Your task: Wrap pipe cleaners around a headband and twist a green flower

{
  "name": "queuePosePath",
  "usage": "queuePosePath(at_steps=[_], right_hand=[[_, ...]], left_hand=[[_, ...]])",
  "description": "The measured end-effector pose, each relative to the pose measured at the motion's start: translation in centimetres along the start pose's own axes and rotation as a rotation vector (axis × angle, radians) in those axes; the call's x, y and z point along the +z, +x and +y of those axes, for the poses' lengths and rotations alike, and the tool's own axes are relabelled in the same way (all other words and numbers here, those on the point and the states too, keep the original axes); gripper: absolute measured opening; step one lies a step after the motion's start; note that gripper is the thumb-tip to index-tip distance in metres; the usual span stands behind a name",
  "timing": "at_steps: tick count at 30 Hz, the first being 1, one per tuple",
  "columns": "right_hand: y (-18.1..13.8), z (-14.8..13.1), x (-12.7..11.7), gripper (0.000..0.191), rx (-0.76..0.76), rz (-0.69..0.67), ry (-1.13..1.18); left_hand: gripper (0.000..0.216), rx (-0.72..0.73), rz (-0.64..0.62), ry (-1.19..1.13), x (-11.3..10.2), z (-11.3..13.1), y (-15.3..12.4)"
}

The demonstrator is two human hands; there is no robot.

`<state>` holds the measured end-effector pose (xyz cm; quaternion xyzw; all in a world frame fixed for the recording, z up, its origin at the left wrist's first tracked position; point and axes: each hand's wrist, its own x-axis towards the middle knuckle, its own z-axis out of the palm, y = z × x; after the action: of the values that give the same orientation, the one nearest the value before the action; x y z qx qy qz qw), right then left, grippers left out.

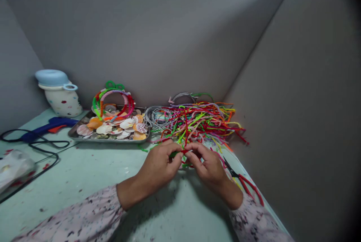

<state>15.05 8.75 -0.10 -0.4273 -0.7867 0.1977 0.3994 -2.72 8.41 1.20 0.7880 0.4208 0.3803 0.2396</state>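
Note:
Fingertips of my left hand (pixel 165 161) and my right hand (pixel 207 163) meet over the middle of the table, both closed in a pinch. Between them runs a red pipe cleaner (pixel 184 152), one end of it standing up toward the pile. A bit of green pipe cleaner (pixel 174 154) shows inside my left hand's grip; how the two are joined is hidden by the fingers. Just behind my hands lies a loose pile of many-coloured pipe cleaners (pixel 208 121). Red-handled scissors (pixel 245 182) rest to the right of my right hand, near the table edge.
A metal tray (pixel 109 141) of seashells holds several pipe-cleaner-wrapped hoops (pixel 101 103). Coiled grey wire (pixel 159 118) sits beside it. At left are a blue glue gun (pixel 42 131) with a black cord (pixel 53 163), a lidded cup (pixel 62 99) and a white plastic bag (pixel 15 168). Grey walls surround the table.

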Motion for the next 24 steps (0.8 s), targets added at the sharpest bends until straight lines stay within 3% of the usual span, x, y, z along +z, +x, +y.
queuePosePath(at_steps=[10,24], right_hand=[[-0.18,-0.3,-0.16,0.011,-0.013,-0.01,-0.021],[-0.02,-0.61,-0.49,0.014,0.099,-0.019,0.082]], left_hand=[[0.017,0.008,0.001,0.005,0.02,-0.18,0.04],[0.019,-0.009,-0.007,0.014,-0.24,0.32,0.1]])
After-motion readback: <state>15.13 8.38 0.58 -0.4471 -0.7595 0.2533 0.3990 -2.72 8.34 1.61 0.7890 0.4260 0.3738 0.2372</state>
